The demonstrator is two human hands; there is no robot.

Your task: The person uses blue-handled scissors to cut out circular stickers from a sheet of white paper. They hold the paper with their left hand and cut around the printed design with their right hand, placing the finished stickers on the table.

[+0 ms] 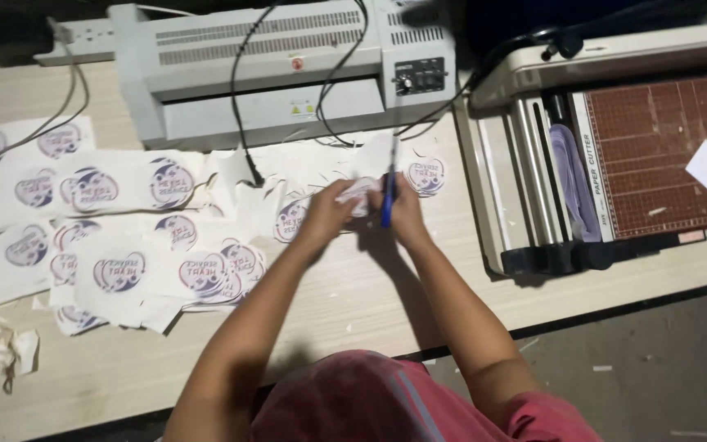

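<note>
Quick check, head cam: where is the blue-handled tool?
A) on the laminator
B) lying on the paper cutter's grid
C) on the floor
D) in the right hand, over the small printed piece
D: the blue-handled tool stands upright in the right hand, beside the small printed piece that the left hand grips over the table.

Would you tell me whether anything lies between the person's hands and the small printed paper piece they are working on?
Nothing visible does. The left hand already grips the paper piece, and the right hand, holding a blue-handled tool, is right against it. The loose printed sheets lie off to the side.
</note>
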